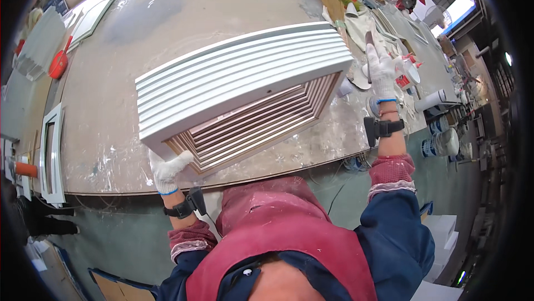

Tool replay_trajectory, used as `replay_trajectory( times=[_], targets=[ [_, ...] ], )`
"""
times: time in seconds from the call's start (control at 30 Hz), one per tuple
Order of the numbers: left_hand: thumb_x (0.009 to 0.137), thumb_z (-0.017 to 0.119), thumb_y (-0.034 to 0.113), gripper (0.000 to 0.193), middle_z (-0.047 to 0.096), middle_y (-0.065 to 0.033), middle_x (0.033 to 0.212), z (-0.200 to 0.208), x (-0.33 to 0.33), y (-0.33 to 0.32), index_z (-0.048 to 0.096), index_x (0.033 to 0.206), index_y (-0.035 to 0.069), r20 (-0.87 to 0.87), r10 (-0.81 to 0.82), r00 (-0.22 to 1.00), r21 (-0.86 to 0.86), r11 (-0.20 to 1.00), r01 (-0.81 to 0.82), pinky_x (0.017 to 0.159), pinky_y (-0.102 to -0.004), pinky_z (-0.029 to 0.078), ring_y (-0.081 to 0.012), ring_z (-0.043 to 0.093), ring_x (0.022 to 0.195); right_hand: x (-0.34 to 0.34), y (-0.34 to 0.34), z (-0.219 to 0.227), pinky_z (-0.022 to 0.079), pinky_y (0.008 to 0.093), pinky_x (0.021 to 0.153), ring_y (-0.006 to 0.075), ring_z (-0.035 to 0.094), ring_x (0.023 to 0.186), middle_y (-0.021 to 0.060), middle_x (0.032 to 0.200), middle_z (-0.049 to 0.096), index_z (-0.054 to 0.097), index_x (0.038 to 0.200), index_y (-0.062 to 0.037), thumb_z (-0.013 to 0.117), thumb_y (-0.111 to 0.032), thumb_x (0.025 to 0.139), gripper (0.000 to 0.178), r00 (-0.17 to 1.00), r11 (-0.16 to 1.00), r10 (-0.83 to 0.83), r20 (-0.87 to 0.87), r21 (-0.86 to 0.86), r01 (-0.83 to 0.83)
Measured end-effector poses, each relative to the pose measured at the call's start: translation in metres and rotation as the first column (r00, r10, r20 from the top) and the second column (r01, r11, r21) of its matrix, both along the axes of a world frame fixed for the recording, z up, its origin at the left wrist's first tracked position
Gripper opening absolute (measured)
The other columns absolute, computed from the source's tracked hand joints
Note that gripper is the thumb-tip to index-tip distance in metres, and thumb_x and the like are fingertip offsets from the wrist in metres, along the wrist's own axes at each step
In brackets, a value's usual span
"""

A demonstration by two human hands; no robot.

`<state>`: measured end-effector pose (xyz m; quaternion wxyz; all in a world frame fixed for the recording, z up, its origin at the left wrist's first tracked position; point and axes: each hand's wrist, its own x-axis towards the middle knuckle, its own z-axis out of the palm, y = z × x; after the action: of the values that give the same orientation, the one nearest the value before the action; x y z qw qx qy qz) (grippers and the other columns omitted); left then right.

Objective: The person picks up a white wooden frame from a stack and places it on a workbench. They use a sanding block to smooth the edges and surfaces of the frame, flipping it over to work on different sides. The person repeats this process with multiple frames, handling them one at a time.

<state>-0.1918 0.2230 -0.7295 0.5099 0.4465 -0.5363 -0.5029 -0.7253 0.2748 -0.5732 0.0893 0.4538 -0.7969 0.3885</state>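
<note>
Hands (166, 172) (382, 70), two; frame stack (245, 76), one

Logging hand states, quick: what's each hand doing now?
Left hand: closed on the near-left corner of the stacked white frames.
Right hand: fingers extended beside a slim dark tool; grip on it cannot be told.

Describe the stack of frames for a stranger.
Start at the table before the red apron. The stack of frames sits there, left hand at its near left corner. Many white layers set it apart from the thin frame further left.
</note>
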Motion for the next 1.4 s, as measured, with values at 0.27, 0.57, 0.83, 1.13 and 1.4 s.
replay_trajectory(
  times=[0.27, 0.57, 0.83, 1.13, 1.4],
  targets=[
    [0.072, 0.072, 0.018, 0.048, 0.064, -0.0128, 0.101, 0.008, 0.001, 0.042, 0.058, 0.115, 0.002, 0.021, -0.063, 0.998, 0.036, 0.997, 0.063, 0.076, -0.0344, 0.054, -0.023, 0.064, 0.089, 0.094, 0.01, 0.055, 0.051, 0.0349, 0.079, 0.0332, 0.065, 0.091, 0.0193, 0.103, 0.066, 0.062, 0.115, -0.0025, 0.056, -0.024, 0.092, 0.032, 0.823, 0.912, 0.394, -0.409, 0.282, -0.297],
    [0.084, 0.06, 0.026, 0.032, 0.066, -0.0155, 0.097, 0.031, -0.018, 0.048, 0.062, 0.106, 0.003, -0.861, 0.036, 0.507, 0.319, 0.814, 0.485, 0.076, -0.0358, 0.055, -0.0245, 0.065, 0.087, 0.094, 0.064, 0.034, 0.05, 0.0389, 0.076, 0.0334, 0.064, 0.087, 0.0187, 0.098, 0.066, 0.061, 0.115, -0.0038, 0.053, -0.025, 0.093, 0.032, 0.826, 0.902, 0.328, -0.459, 0.412, -0.129],
    [0.092, 0.053, 0.034, 0.035, 0.06, -0.014, 0.105, 0.032, -0.027, 0.067, 0.057, 0.11, 0.004, -0.698, 0.076, 0.713, 0.345, 0.907, 0.241, 0.081, -0.0356, 0.049, -0.0221, 0.059, 0.092, 0.143, 0.096, 0.023, 0.05, 0.04, 0.078, 0.0336, 0.064, 0.089, 0.0185, 0.102, 0.065, 0.06, 0.119, -0.0037, 0.053, -0.025, 0.094, 0.033, 0.845, 0.885, 0.35, -0.405, 0.44, -0.155],
    [0.089, 0.059, 0.033, 0.054, 0.047, -0.0148, 0.131, -0.012, -0.004, 0.075, 0.043, 0.132, 0.004, -0.036, -0.215, 0.976, -0.337, 0.922, 0.191, 0.099, -0.0372, 0.04, -0.0253, 0.048, 0.118, 0.378, 0.088, 0.013, 0.049, 0.0307, 0.053, 0.0199, 0.062, 0.068, 0.0091, 0.08, 0.06, 0.062, 0.109, -0.0053, 0.054, -0.016, 0.089, 0.024, 0.239, 0.738, 0.592, -0.769, 0.399, -0.544],
    [0.084, 0.068, 0.027, 0.068, 0.042, -0.0158, 0.139, -0.001, -0.005, 0.074, 0.037, 0.14, 0.004, 0.095, -0.138, 0.986, -0.539, 0.826, 0.167, 0.106, -0.0382, 0.036, -0.0283, 0.043, 0.127, 0.168, 0.145, 0.016, 0.051, 0.0372, 0.071, 0.0274, 0.064, 0.085, 0.0126, 0.105, 0.065, 0.055, 0.126, -0.008, 0.042, -0.021, 0.097, 0.034, 0.704, 0.864, 0.388, -0.594, 0.5, -0.054]
  ],
)
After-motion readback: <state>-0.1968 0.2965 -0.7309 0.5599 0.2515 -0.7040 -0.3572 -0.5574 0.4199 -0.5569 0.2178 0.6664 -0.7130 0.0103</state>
